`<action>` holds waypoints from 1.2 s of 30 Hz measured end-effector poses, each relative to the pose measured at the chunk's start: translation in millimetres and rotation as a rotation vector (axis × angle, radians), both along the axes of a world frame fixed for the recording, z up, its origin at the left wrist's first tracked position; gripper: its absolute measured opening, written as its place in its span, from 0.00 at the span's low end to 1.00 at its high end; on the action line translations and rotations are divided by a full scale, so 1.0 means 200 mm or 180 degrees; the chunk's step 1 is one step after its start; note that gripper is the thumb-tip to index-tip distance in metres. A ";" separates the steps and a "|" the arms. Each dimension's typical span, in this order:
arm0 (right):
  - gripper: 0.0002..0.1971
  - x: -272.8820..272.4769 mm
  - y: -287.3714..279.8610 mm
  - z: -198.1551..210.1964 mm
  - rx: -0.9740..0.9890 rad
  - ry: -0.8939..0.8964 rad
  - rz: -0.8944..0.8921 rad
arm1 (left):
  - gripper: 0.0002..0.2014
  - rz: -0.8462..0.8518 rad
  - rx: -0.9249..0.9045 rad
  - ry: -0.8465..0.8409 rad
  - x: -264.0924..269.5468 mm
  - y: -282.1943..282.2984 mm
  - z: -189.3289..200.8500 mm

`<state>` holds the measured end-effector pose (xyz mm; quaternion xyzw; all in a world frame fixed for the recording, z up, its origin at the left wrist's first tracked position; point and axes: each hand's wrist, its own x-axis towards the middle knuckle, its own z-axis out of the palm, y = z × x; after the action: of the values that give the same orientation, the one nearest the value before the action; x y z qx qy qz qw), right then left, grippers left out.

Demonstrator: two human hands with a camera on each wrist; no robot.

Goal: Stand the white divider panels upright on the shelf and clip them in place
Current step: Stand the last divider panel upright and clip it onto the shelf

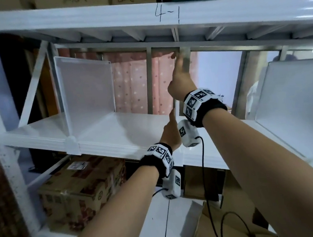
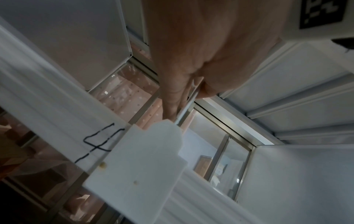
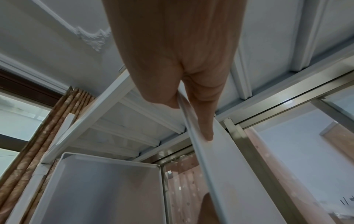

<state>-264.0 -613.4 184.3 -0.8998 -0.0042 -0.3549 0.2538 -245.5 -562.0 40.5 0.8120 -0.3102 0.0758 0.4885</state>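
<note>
"4-1" handwritten on upper shelf beam (image 1: pixel 167 13)

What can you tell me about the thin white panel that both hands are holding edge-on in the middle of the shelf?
The thin white divider panel looks like painted sheet metal with a folded rim along its edge. It stands upright on the white shelf board, seen almost edge-on from the head camera. The right hand holds it near the top, fingers along each face; the left hand pinches it lower down. A white plastic clip sits at its front edge. Whether it is fully clipped cannot be told.
</note>
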 end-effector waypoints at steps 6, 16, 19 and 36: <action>0.45 0.01 -0.02 0.00 0.0271 -0.0012 -0.0098 | 0.45 -0.0080 0.0284 -0.0087 0.02 0.01 0.00; 0.43 0.03 0.03 -0.01 0.0391 0.0025 -0.0208 | 0.40 -0.0169 0.0366 -0.0053 0.04 0.07 0.03; 0.45 -0.02 0.01 0.00 0.0439 0.0142 -0.0094 | 0.40 -0.0258 0.0591 -0.0027 0.04 0.08 0.05; 0.48 0.02 0.01 -0.06 0.0428 -0.0047 -0.0380 | 0.20 -0.0064 0.0485 0.0264 0.01 0.05 0.08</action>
<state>-259.1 -612.1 171.9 -0.8768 0.0714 -0.3755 0.2919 -243.5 -551.2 56.8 0.8462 -0.3027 0.0134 0.4384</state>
